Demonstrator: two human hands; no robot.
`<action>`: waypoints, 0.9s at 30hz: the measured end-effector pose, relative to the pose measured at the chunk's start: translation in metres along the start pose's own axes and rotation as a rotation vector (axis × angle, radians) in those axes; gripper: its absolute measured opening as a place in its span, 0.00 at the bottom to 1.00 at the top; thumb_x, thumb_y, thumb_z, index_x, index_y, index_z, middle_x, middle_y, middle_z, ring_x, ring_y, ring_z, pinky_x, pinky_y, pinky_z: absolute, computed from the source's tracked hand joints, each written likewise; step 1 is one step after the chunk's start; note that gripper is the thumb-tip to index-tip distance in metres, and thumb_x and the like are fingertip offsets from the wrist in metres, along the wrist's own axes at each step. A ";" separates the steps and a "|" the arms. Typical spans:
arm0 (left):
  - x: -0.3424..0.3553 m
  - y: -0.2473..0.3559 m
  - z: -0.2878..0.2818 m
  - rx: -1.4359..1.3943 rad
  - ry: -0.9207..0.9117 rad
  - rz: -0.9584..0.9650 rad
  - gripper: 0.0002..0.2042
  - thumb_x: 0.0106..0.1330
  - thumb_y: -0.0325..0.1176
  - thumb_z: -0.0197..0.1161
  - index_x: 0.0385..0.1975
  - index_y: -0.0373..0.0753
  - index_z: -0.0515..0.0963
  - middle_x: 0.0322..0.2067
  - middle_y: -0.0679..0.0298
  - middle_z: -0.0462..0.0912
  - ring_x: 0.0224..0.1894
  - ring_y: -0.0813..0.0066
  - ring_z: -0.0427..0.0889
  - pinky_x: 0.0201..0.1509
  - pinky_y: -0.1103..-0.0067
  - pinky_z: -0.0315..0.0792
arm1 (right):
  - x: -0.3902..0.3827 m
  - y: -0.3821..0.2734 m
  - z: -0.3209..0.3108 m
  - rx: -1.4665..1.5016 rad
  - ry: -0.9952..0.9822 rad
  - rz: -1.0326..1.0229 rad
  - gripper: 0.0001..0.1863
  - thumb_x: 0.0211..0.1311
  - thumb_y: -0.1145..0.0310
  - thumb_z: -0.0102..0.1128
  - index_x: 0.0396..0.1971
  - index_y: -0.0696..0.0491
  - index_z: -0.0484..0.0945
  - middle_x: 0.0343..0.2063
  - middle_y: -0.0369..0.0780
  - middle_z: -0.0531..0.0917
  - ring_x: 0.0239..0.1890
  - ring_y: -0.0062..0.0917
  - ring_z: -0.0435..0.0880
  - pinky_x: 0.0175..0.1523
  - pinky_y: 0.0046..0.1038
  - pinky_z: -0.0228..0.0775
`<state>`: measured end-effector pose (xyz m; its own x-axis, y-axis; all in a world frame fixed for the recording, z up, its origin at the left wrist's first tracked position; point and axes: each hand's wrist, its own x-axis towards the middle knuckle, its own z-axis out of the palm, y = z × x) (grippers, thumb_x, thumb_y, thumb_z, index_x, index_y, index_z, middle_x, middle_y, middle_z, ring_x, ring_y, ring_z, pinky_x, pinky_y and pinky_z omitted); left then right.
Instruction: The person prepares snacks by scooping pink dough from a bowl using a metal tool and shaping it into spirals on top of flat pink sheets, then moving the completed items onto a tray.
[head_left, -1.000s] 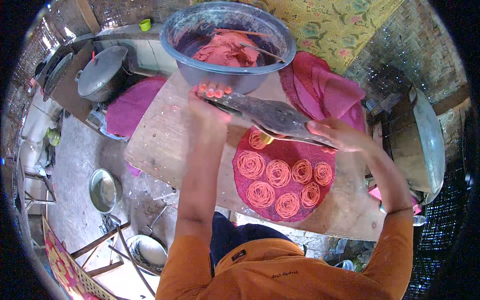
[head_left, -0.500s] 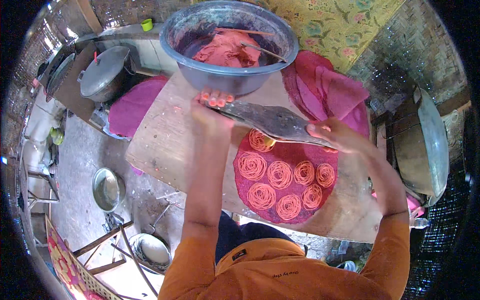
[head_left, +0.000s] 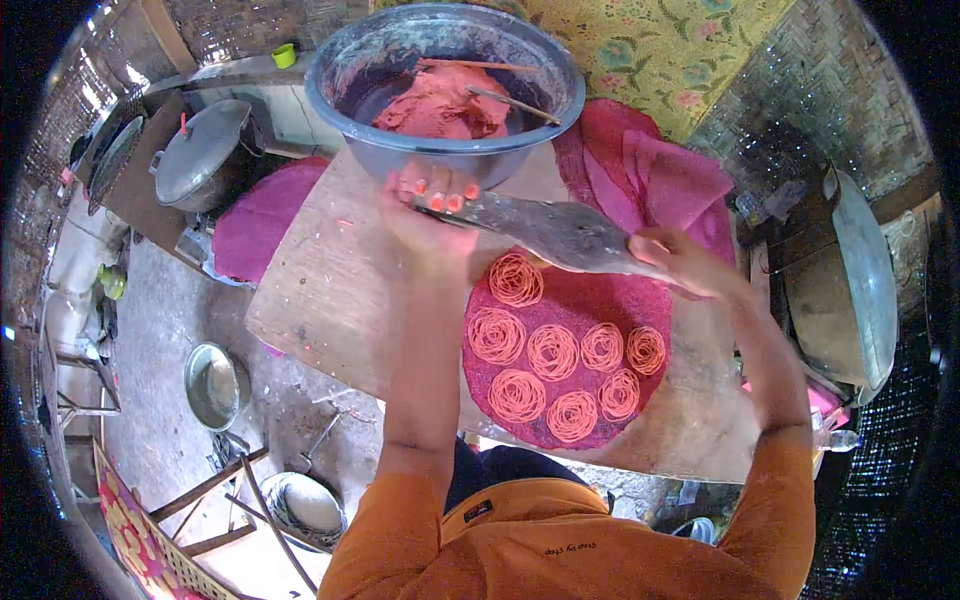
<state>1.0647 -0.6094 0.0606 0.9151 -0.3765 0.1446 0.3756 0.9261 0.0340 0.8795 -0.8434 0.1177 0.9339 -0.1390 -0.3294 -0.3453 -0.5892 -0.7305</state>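
Over the twelve o'clock edge of the round red mat (head_left: 625,300), in the head view, two hands hold a dark wooden tool (head_left: 560,232) up in the air. The mat lies on the worktop (head_left: 330,290). The left hand (head_left: 435,222) has its fingers curled tight round the end at ten o'clock. The right hand (head_left: 688,265) has its fingers wrapped round the end at four o'clock. Eight pink noodle nests (head_left: 553,352) sit on the mat, and the big tub (head_left: 440,160) of pink dough (head_left: 445,110) stands at twelve o'clock.

The tool hangs very near the nest at eleven o'clock (head_left: 516,280). If the left hand dips, the tool could bump that nest and squash it. The left fingertips look pink, maybe from dough, so a slippery grip could let that end drop. A wobbly hand could also drop loose strings across two nests, and they might stick together.

Half a second ago, a gold bit showed under the tool, beside that nest. Now it hardly shows, and the nest is easier to see. The tool has slid a little toward two o'clock. The thin gap near the right hand can't be seen now; I can't tell if it closed or just tipped away. The eight nests look the same.
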 end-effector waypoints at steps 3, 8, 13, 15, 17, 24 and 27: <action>-0.011 -0.029 -0.021 -0.049 0.115 -0.038 0.17 0.61 0.44 0.36 0.11 0.49 0.59 0.06 0.71 0.57 0.09 0.75 0.57 0.21 0.74 0.59 | -0.020 -0.008 -0.012 -0.063 -0.113 0.244 0.31 0.60 0.37 0.45 0.29 0.55 0.77 0.18 0.31 0.72 0.21 0.15 0.68 0.25 0.21 0.60; -0.009 -0.058 -0.047 -0.064 0.351 -0.087 0.16 0.60 0.42 0.37 0.11 0.49 0.59 0.06 0.72 0.58 0.08 0.76 0.56 0.20 0.76 0.58 | -0.025 0.017 -0.013 -0.117 -0.067 0.390 0.33 0.58 0.34 0.43 0.25 0.53 0.77 0.15 0.30 0.71 0.18 0.15 0.68 0.22 0.21 0.60; -0.003 -0.043 -0.030 -0.037 0.221 -0.080 0.15 0.59 0.39 0.38 0.09 0.49 0.59 0.04 0.72 0.56 0.07 0.77 0.55 0.19 0.77 0.57 | -0.038 0.003 -0.004 -0.086 0.003 0.374 0.32 0.59 0.36 0.44 0.23 0.53 0.76 0.15 0.30 0.70 0.17 0.15 0.67 0.22 0.21 0.60; -0.014 -0.048 -0.024 -0.022 0.244 -0.085 0.15 0.58 0.39 0.38 0.09 0.49 0.59 0.04 0.73 0.56 0.07 0.78 0.55 0.19 0.78 0.58 | -0.046 0.000 -0.009 -0.073 -0.029 0.366 0.31 0.59 0.36 0.45 0.23 0.53 0.77 0.15 0.30 0.70 0.17 0.15 0.67 0.21 0.21 0.59; -0.019 -0.056 -0.021 -0.007 0.268 -0.080 0.15 0.58 0.39 0.38 0.09 0.49 0.59 0.04 0.73 0.56 0.07 0.78 0.55 0.19 0.78 0.58 | -0.053 -0.010 -0.017 -0.144 -0.040 0.387 0.30 0.60 0.38 0.46 0.21 0.53 0.76 0.13 0.30 0.69 0.16 0.14 0.66 0.20 0.22 0.58; 0.001 -0.053 -0.015 0.029 0.204 -0.043 0.14 0.57 0.40 0.39 0.09 0.50 0.58 0.05 0.74 0.56 0.07 0.79 0.55 0.17 0.79 0.57 | -0.036 0.010 -0.014 -0.227 0.131 0.260 0.35 0.54 0.33 0.48 0.15 0.54 0.76 0.12 0.33 0.70 0.16 0.20 0.70 0.20 0.29 0.58; 0.000 -0.039 -0.014 0.046 0.183 -0.037 0.14 0.57 0.39 0.38 0.09 0.50 0.57 0.05 0.74 0.55 0.07 0.79 0.55 0.17 0.79 0.57 | -0.032 0.018 -0.002 -0.169 0.192 0.226 0.34 0.54 0.33 0.49 0.14 0.54 0.75 0.10 0.34 0.69 0.16 0.20 0.69 0.21 0.29 0.57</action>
<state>1.0518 -0.6459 0.0453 0.9136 -0.4047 -0.0393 0.4066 0.9100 0.0814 0.8432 -0.8510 0.1159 0.8412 -0.4190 -0.3417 -0.5407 -0.6475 -0.5371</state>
